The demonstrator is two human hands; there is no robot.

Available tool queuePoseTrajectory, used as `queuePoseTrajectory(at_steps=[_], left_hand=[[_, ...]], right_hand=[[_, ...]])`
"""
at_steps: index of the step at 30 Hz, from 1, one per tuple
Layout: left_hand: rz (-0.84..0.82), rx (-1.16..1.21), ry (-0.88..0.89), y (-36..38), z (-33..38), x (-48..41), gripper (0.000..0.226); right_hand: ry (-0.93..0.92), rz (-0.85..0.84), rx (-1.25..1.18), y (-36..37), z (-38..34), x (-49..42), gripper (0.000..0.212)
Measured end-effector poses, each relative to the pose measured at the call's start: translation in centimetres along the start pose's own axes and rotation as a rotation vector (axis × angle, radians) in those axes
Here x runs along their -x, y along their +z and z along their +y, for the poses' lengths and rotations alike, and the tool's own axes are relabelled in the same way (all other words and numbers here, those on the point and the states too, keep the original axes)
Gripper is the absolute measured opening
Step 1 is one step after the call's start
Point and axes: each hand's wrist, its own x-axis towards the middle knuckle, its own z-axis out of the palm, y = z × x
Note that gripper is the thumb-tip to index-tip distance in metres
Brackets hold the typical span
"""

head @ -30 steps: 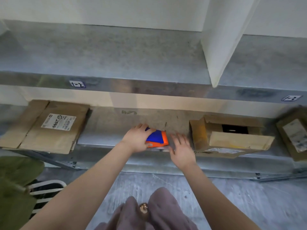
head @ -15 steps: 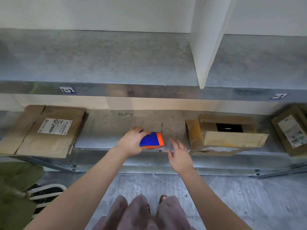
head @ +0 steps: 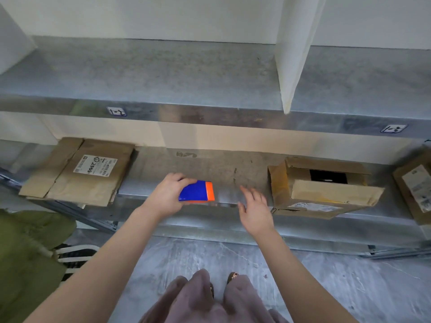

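A small flat blue and orange packet (head: 197,191) lies at the front edge of the lower metal shelf (head: 224,169). My left hand (head: 168,197) grips the packet's left end, fingers curled over its top. My right hand (head: 254,206) hovers just right of the packet with fingers spread and relaxed, holding nothing and apart from it.
A flattened cardboard box (head: 79,171) with a white label lies on the shelf's left. An open cardboard box (head: 324,187) stands at the right, another box (head: 417,185) at the far right. The upper shelf (head: 163,73) carries a white upright divider (head: 296,47). Green fabric (head: 25,259) is at lower left.
My left hand has drawn the packet slightly toward the shelf's front edge and turned it flatter. My right hand has pulled back and to the right, away from the packet.
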Motion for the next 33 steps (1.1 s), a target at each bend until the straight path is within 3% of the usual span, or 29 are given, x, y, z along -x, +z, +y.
queuePoseTrajectory(at_steps=[8,16,23,27,33], left_hand=[[0.125,0.050,0.239,-4.0,2.0,0.6,0.068],[0.204,0.045,0.461,-7.5,6.4,-1.1,0.066],[0.246,0.039,0.577,-8.7,11.3,-2.8,0.066],[0.292,0.028,0.586,-8.0,14.1,-3.8,0.065],[0.261,0.070,0.487,-4.6,20.2,-5.2,0.071]], right_hand=[[-0.027,0.039,-0.271,-1.9,-3.4,-0.5,0.048],[0.071,0.112,-0.676,-8.2,-3.0,1.4,0.040],[0.001,0.197,-0.759,-13.5,-1.5,2.5,0.022],[0.049,0.308,-0.802,-15.9,0.7,3.2,0.009],[0.132,0.442,-0.575,-20.6,7.5,4.3,0.006]])
